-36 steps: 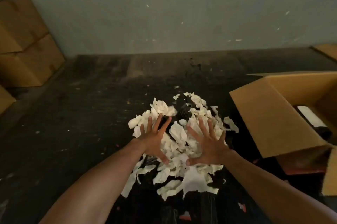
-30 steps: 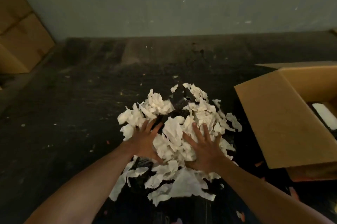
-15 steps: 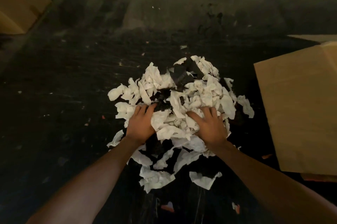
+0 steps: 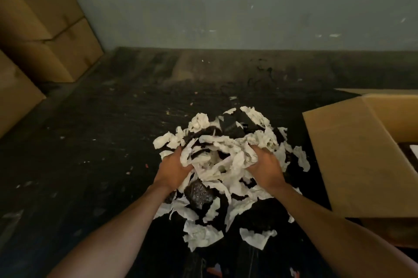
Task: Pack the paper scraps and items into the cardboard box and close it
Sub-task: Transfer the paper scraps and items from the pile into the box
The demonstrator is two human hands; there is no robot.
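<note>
A heap of white paper scraps (image 4: 226,155) lies on the dark floor in the middle of the view, mixed with black pieces. My left hand (image 4: 173,170) grips the heap from its left side, fingers buried in the paper. My right hand (image 4: 265,166) grips it from the right in the same way, so a bunch is gathered between both palms. A dark crinkled item (image 4: 199,192) shows under the scraps near my left wrist. The open cardboard box (image 4: 352,155) stands at the right, its near flap tilted toward the heap; its inside is mostly out of view.
Stacked closed cardboard boxes (image 4: 45,28) stand at the back left against the grey wall. Another box (image 4: 15,92) sits at the left edge. Loose scraps (image 4: 256,237) lie nearer to me. The dark floor (image 4: 101,142) is speckled with small bits.
My hands went from lying flat and spread on the heap to curling into it and squeezing a bunch together between them. The camera tipped down, then back up.
</note>
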